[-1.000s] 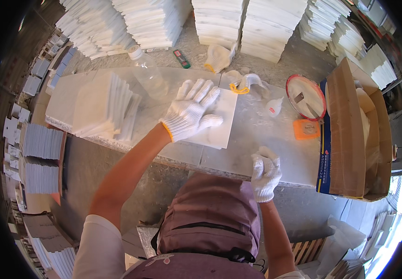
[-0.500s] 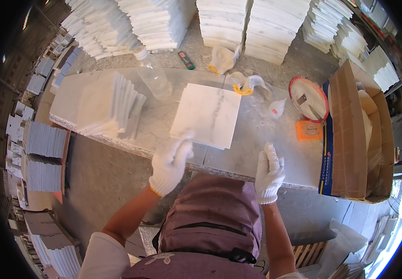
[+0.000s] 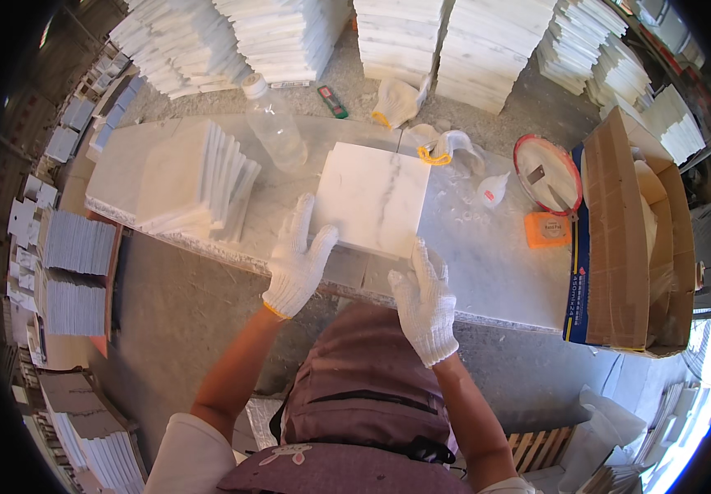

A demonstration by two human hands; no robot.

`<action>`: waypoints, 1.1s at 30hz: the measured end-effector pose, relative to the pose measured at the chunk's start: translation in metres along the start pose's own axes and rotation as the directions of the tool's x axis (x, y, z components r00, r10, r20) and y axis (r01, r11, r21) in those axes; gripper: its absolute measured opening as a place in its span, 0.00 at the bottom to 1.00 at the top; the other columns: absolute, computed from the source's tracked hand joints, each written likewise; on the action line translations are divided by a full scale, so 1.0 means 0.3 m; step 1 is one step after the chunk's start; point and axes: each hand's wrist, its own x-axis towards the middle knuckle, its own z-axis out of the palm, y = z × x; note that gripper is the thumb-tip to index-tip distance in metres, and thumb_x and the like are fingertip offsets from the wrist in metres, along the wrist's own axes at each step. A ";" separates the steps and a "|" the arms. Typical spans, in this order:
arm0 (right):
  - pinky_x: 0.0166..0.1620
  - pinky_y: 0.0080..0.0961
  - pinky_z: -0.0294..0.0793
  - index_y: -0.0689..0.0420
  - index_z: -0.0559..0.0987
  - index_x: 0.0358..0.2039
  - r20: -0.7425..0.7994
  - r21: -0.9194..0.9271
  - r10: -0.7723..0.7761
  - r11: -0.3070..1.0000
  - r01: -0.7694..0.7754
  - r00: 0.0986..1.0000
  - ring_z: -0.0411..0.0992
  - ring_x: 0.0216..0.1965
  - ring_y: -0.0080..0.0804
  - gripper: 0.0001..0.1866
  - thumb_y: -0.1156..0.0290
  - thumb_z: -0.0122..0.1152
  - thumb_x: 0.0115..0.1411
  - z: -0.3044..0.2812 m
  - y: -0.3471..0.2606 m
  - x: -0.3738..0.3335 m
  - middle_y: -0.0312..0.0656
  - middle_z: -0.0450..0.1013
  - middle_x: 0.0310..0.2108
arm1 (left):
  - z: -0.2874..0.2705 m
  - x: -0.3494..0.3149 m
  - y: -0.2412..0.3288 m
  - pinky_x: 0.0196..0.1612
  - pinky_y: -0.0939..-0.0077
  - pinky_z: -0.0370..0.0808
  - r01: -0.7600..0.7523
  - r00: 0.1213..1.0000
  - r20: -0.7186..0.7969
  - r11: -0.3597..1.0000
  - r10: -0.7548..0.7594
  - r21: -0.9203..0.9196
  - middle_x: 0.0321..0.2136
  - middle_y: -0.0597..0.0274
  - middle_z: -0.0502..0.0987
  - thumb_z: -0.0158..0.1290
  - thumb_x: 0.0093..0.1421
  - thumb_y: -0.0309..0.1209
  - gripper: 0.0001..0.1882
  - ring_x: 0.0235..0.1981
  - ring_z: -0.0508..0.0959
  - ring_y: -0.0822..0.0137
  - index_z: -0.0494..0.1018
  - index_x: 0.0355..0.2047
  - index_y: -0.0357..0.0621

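A square white marble tile with a grey vein lies flat on the work table in front of me, its near edge towards me. At its left near corner is my left hand in a white knit glove, the thumb spread from the straight fingers. My right hand, gloved the same way, is by the right near corner with its fingertips up against or just beside the tile; I cannot tell if they touch. Its thumb stands apart from the fingers. Neither hand is closed round anything.
Several tiles lean in a row at the left, beside a clear plastic bottle. Rightwards are crumpled gloves, a small white squeeze bottle, a red-rimmed round dish, an orange pad and a cardboard box. Tall tile stacks stand behind.
My left hand has opened, its fingers now pointing up along the tile's left side. My right hand has moved left to the tile's near right corner, its thumb spreading.
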 end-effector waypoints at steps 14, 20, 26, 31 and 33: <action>0.49 0.26 0.73 0.60 0.72 0.60 0.222 0.164 0.025 0.985 -0.062 0.975 0.72 0.45 0.38 0.28 0.71 0.66 0.59 0.061 -0.098 -0.132 0.52 0.71 0.48 | -0.067 0.133 -0.044 0.64 0.67 0.63 0.109 0.987 0.136 0.985 -0.091 -0.131 0.63 0.48 0.65 0.58 0.62 0.37 0.31 0.64 0.66 0.56 0.65 0.63 0.40; 0.40 0.21 0.76 0.66 0.75 0.56 0.219 0.506 0.331 0.766 -0.397 0.918 0.73 0.32 0.21 0.18 0.74 0.56 0.67 0.045 -0.104 -0.115 0.39 0.78 0.32 | -0.076 0.140 0.004 0.59 0.67 0.69 0.209 0.975 0.071 0.976 -0.213 0.059 0.60 0.49 0.68 0.61 0.59 0.40 0.38 0.58 0.71 0.61 0.61 0.66 0.43; 0.53 0.39 0.72 0.66 0.73 0.57 -0.325 -0.026 0.089 0.994 -0.103 0.942 0.75 0.45 0.51 0.24 0.69 0.61 0.63 -0.081 0.024 -0.012 0.58 0.76 0.48 | -0.105 -0.011 0.044 0.54 0.71 0.72 0.347 0.937 0.089 0.926 -0.337 -0.151 0.52 0.52 0.73 0.61 0.58 0.40 0.43 0.51 0.74 0.63 0.55 0.69 0.40; 0.54 0.42 0.72 0.67 0.73 0.57 0.112 0.112 0.194 0.972 -0.207 0.975 0.75 0.44 0.53 0.25 0.62 0.57 0.66 -0.079 0.099 0.065 0.58 0.77 0.45 | -0.046 -0.140 0.056 0.45 0.75 0.76 0.438 0.899 0.126 0.842 -0.421 -0.314 0.43 0.56 0.77 0.59 0.61 0.39 0.35 0.41 0.77 0.70 0.61 0.63 0.35; 0.43 0.33 0.77 0.67 0.75 0.53 0.310 0.234 0.309 0.892 -0.387 0.899 0.77 0.34 0.40 0.24 0.58 0.51 0.70 -0.056 0.061 0.082 0.50 0.79 0.33 | -0.043 -0.145 0.107 0.40 0.76 0.77 0.581 0.811 0.246 0.688 -0.530 -0.435 0.42 0.57 0.77 0.56 0.64 0.38 0.30 0.38 0.77 0.72 0.63 0.62 0.37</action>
